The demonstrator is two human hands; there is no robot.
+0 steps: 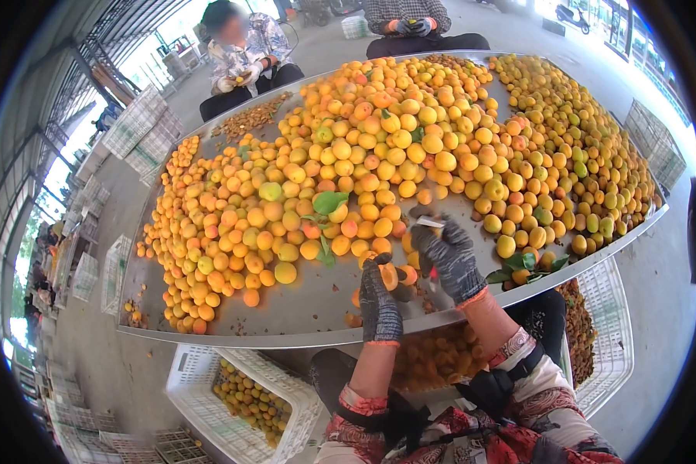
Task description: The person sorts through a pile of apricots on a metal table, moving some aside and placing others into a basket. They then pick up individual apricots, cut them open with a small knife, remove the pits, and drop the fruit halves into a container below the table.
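A wide metal table (301,317) is heaped with orange and yellow apricots (363,147). Close to its front edge, my left hand (379,305), in a grey glove, is closed around an opened apricot (389,276). To the right of it, my right hand (450,259), also gloved, grips a small knife (430,222) with a pale blade. The two hands are apart. Loose apricots lie just beyond both hands, and bits of pit or scrap are scattered on the metal around them.
White crates (240,402) with apricots stand below the table's front edge, another (607,332) at the right. Two people sit across the table, one (243,58) at the left, one (410,27) at the centre. Leaves (527,267) lie by the front edge.
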